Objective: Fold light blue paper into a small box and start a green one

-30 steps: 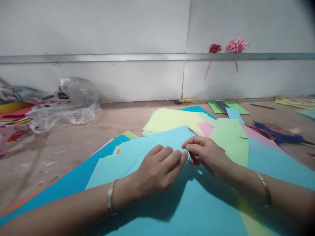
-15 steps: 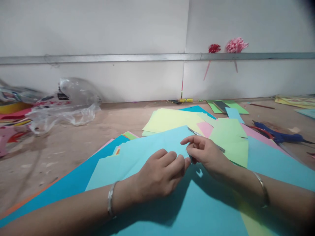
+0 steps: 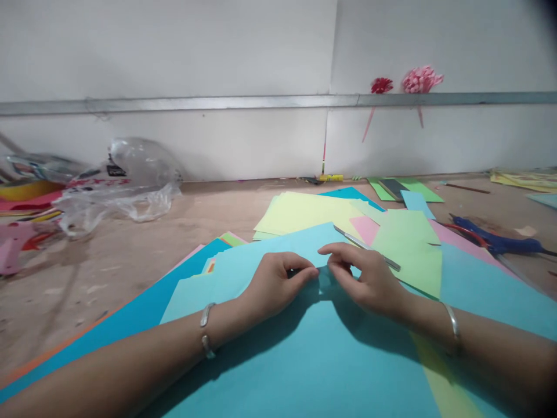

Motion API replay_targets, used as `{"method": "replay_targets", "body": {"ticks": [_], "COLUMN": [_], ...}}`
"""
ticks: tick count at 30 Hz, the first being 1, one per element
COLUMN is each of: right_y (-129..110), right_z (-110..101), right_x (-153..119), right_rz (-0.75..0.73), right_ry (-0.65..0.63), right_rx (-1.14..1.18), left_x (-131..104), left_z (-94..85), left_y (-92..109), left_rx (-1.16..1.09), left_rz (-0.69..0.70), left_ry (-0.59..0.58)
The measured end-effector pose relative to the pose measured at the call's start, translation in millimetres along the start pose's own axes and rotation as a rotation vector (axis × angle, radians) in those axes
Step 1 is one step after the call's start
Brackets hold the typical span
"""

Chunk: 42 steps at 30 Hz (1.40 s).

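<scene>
The tabletop spreads past the left edge of the paper stack. Over its light-blue sheet, the left hand pinches and the right hand curls, narrowly apart; whether either grip holds anything, I cannot tell. Partly behind the right hand lies a knife.

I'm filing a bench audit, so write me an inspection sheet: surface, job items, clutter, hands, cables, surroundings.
Surface: brown tabletop, pale marks on it.
Job items: large blue sheet nearest the person; slim metal tool partly over a green sheet.
Clutter: clear plastic bag and pink object at left; yellow sheets farther back; blue tool at right.
Hands: left hand has thumb and fingertip close together; right hand has curled fingers. Whether either holds a scrap is unclear.
Cables: nothing clearly seen.
Surroundings: white wall; metal rail with a red flower and pink flower.
</scene>
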State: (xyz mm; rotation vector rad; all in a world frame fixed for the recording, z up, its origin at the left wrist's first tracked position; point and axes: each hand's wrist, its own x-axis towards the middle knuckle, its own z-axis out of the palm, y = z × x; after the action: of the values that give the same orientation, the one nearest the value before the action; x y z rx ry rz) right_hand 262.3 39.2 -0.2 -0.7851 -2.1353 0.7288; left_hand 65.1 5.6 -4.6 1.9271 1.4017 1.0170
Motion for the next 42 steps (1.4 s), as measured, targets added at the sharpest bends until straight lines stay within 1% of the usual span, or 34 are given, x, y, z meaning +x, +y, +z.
{"method": "replay_targets", "body": {"ticks": [2, 3, 4, 6, 10, 12, 14, 17, 19, 21, 23, 26, 29, 31, 36, 38, 40, 42], "right_y": [1.0, 1.1, 0.8, -0.4, -3.3, -3.6, -2.9, -1.5, -1.1, -0.4, 1.9, 8.6, 15.1, 17.4, 17.8, 17.2, 16.5, 15.7], "right_z": [1.0, 1.4, 1.8, 2.5, 2.6, 2.4, 2.3, 2.0, 0.7, -1.7, -4.3, -6.0, -4.2, -2.8, -1.8, -1.6, -1.4, -1.7], "right_x": [2.6, 3.6, 4.2, 4.4, 3.0, 2.6, 2.6, 2.9, 3.6, 5.3, 8.0, 12.0, 14.3, 14.9, 15.8, 15.8, 15.7, 15.8], "right_rz": [0.122, 0.158, 0.162, 0.105, -0.034, -0.039, -0.017, -0.034, -0.040, 0.016, 0.113, 0.271, 0.386, 0.433, 0.558, 0.619, 0.652, 0.613], "right_ry": [-0.051, -0.080, -0.105, -0.122, -0.054, -0.035, -0.061, -0.113, -0.107, -0.075, -0.020, 0.078, 0.104, 0.103, 0.140, 0.107, 0.058, 0.060], "right_rx": [0.040, 0.057, 0.064, 0.036, -0.100, -0.121, -0.099, -0.070, -0.060, -0.039, -0.005, 0.066, 0.177, 0.248, 0.403, 0.447, 0.441, 0.375], "left_x": [-1.3, -2.2, -2.9, -4.1, -5.3, -6.0, -7.2, -8.5, -7.4, -3.7, 2.2, 11.6, 17.0, 18.3, 19.2, 19.6, 19.8, 19.5], "left_z": [0.9, 1.4, 2.0, 2.9, 3.6, 3.4, 3.4, 3.4, 2.5, 0.0, -3.7, -8.9, -11.3, -11.4, -10.7, -10.8, -10.7, -10.3], "left_y": [0.2, 0.5, 1.0, 2.3, 5.7, 7.0, 7.5, 7.9, 8.6, 8.9, 7.9, 3.5, -2.1, -4.8, -8.2, -9.0, -9.2, -8.5], "left_rx": [-0.001, -0.001, -0.001, 0.001, 0.011, 0.031, 0.049, 0.039, 0.008, -0.033, -0.079, -0.148, -0.206, -0.234, -0.249, -0.251, -0.258, -0.266], "left_rz": [0.017, 0.018, 0.018, 0.020, 0.073, 0.109, 0.126, 0.129, 0.103, 0.029, -0.067, -0.183, -0.266, -0.286, -0.257, -0.271, -0.291, -0.293], "left_ry": [0.026, 0.026, 0.023, 0.016, -0.005, -0.012, -0.010, -0.014, -0.020, -0.024, -0.012, 0.070, 0.137, 0.141, 0.177, 0.188, 0.189, 0.187]}}
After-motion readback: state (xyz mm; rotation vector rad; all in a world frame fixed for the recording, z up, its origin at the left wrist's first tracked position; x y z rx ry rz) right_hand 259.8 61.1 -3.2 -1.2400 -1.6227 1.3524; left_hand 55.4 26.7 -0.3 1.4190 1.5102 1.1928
